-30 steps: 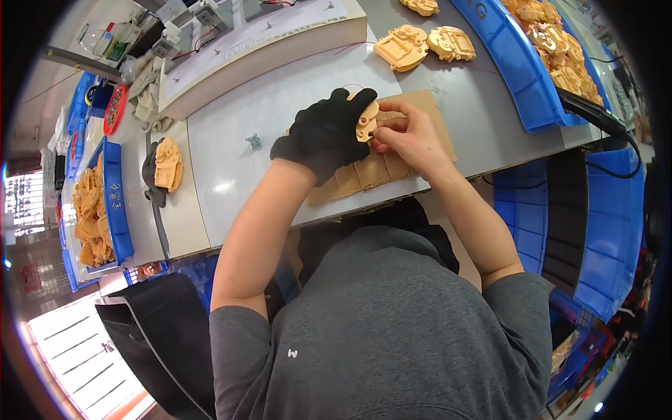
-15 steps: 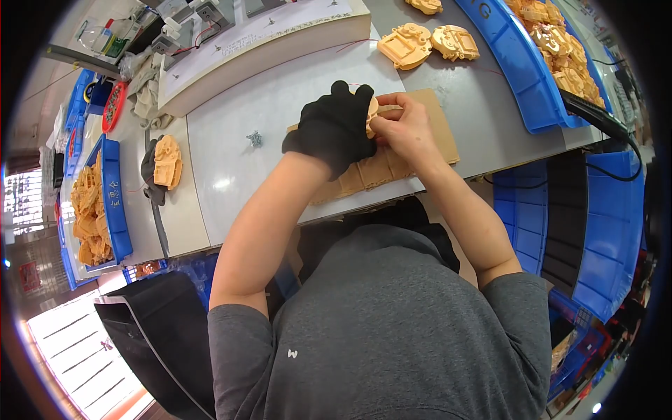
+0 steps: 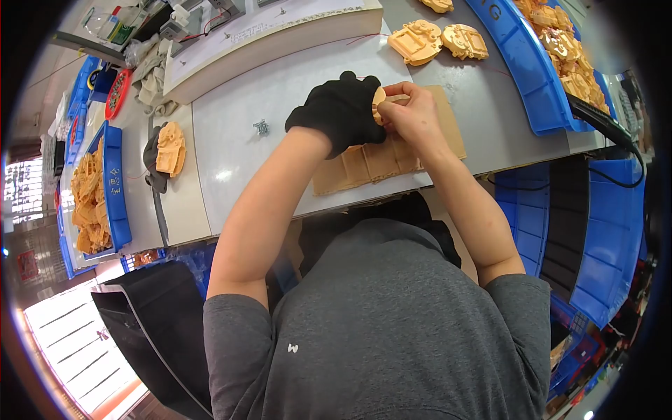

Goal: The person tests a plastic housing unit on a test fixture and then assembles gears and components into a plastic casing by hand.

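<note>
My left hand [image 3: 343,112], in a black glove, is closed around a light-orange molded plastic part [image 3: 379,105] and hides most of it. At the part's right edge is my bare right hand [image 3: 415,115], thumb and fingers pinched together against it. Whatever sits between those fingertips is too small or hidden to make out. Both hands are above a piece of brown cardboard [image 3: 364,168] on the table. A small heap of silvery screws [image 3: 261,127] lies left of the gloved hand.
Similar orange parts [image 3: 416,42] lie at the back right, beside a blue bin [image 3: 521,77] full of them. Another blue bin [image 3: 117,189] stands at left, near a single part [image 3: 171,149] on a dark glove. A long white block [image 3: 273,49] borders the back.
The view has shifted slightly. Both hands stay together at the orange part, with the right fingers a little changed in position and still pinched at its edge.
</note>
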Demonstrator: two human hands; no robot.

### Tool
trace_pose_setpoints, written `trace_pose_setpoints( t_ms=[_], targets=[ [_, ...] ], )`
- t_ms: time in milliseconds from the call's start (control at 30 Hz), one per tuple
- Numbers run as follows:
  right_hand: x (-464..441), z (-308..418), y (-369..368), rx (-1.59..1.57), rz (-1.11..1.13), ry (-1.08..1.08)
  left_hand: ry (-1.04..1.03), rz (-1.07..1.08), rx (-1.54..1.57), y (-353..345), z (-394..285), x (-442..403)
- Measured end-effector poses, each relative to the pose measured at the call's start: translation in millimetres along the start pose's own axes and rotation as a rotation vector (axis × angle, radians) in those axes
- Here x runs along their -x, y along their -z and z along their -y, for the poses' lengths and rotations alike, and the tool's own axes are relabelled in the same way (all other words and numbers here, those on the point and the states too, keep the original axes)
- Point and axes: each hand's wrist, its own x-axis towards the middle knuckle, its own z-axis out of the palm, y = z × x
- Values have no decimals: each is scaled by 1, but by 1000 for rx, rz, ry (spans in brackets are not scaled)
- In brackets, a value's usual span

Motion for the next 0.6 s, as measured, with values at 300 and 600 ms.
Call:
trace_pose_setpoints(
  t_ms=[300,600],
  targets=[
    [4,4,2,-72,27,-11,13,55,5,5,2,-3],
    [10,-13,25,-211,390,94,81,-31,81,1,6,2]
  ],
)
